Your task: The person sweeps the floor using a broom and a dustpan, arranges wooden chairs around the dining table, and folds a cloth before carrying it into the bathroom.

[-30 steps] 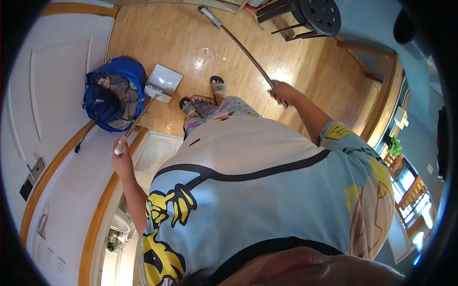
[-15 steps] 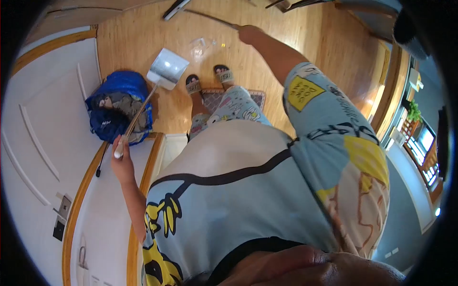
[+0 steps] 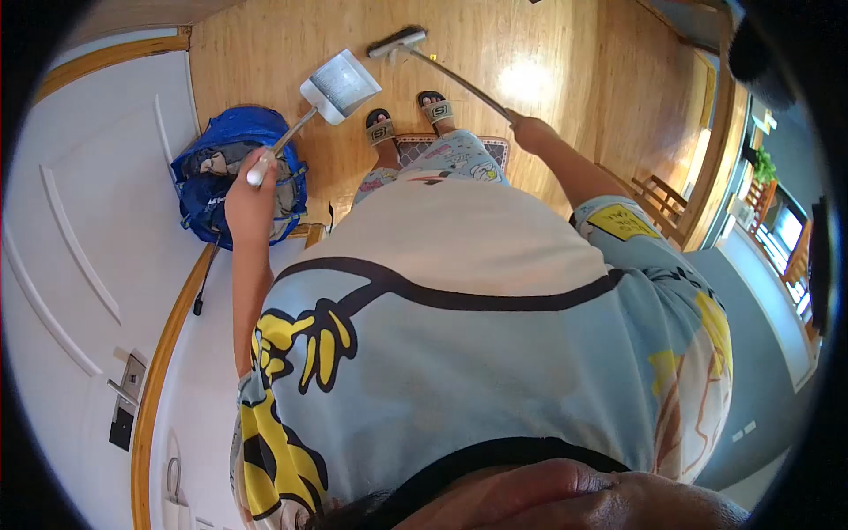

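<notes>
My left hand (image 3: 252,175) is closed around the pale handle end of a long-handled dustpan (image 3: 346,86). The pan is tilted just above or on the wooden floor; I cannot tell which. My right hand (image 3: 533,133) grips the stick of a broom (image 3: 397,42), whose dark bristle head is at the floor to the upper right of the pan. A tiny yellow scrap (image 3: 433,57) lies beside the broom head. The pan's inside looks grey, and I cannot make out any contents. My sandalled feet (image 3: 408,120) stand just below the pan and broom head.
A blue bag (image 3: 252,124) stuffed with cloth items stands against the wall by the white door (image 3: 79,221) on the left. A patterned mat (image 3: 496,152) lies under my feet. Wooden chair parts (image 3: 658,199) and a gray wall (image 3: 751,353) are on the right.
The broom head has come down from the top edge toward the dustpan. The pan has moved right and up. Clear litter seen earlier on the floor no longer shows there.
</notes>
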